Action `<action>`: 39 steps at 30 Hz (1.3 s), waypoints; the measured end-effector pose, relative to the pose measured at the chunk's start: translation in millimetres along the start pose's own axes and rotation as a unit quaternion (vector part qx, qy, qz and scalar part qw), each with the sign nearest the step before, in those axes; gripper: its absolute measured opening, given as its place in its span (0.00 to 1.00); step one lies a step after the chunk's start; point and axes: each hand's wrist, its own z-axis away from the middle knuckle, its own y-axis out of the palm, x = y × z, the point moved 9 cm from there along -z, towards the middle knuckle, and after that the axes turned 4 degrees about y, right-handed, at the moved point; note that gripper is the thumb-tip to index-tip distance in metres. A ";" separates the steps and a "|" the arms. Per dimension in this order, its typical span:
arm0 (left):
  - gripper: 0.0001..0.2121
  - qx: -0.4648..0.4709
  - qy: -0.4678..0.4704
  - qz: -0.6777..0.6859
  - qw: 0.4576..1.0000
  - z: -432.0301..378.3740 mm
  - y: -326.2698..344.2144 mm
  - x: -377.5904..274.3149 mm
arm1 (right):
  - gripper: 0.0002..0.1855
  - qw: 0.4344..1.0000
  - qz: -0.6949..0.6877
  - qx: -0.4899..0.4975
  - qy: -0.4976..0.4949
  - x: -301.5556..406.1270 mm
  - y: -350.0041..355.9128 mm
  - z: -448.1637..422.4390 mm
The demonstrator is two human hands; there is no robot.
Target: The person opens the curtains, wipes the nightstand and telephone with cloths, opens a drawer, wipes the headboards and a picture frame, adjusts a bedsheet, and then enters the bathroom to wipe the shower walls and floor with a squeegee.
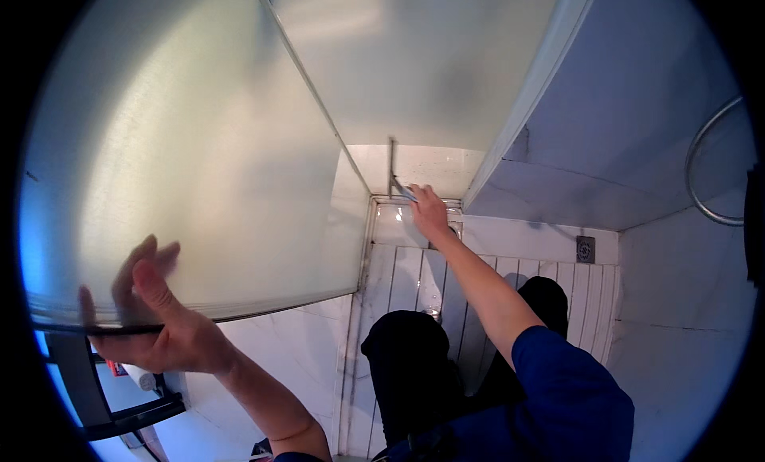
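My left hand (pixel 185 339) grips the free edge of a frosted glass shower panel (pixel 257 211), thumb on the near face and fingers showing dimly through the glass. Low in the far corner, my right hand (pixel 429 214) is closed around the handle of a squeegee (pixel 391 163). Its thin blade stands upright close to the bottom of the far frosted glass panel (pixel 430 73), by the pale strip below the frosting. Whether the blade touches the surface cannot be told.
Grooved white marble-look floor (pixel 406 276) lies wet beneath me, with a square metal drain (pixel 586 250) at right. A metal shower hose (pixel 696 163) loops by the right wall. Outside the panel, a black rack (pixel 80 372) stands near a white tube (pixel 140 376).
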 end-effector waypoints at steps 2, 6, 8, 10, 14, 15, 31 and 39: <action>0.22 0.002 0.005 -0.025 1.000 0.2 1.4 -0.8 | 0.20 0.998 0.028 -0.059 0.022 -48.3 -35.8 25.7; 0.22 -0.007 0.013 -0.037 0.999 1.5 3.7 -1.4 | 0.20 0.985 0.093 -0.100 0.109 -97.6 -85.5 55.2; 0.23 -0.010 0.034 -0.047 0.998 -0.5 -1.1 0.2 | 0.19 0.976 0.108 -0.128 0.138 -96.2 -91.9 63.6; 0.23 -0.010 0.033 -0.022 0.999 -2.6 -1.2 -1.9 | 0.18 0.968 0.107 -0.152 0.167 -89.7 -95.7 69.1; 0.23 -0.010 0.023 0.004 1.000 1.6 5.6 0.5 | 0.18 0.993 -0.004 -0.056 0.103 -35.3 -96.1 91.6; 0.24 -0.006 0.024 -0.008 1.000 1.0 6.5 0.5 | 0.18 0.994 -0.030 -0.049 0.094 -24.7 -92.0 104.7; 0.23 0.009 0.006 -0.007 1.000 3.9 11.2 -2.7 | 0.11 0.607 -0.678 0.157 0.384 9.2 123.7 30.1; 0.21 0.006 0.033 -0.013 0.999 2.3 -2.2 13.1 | 0.16 0.504 -0.717 0.226 0.424 63.4 154.2 118.0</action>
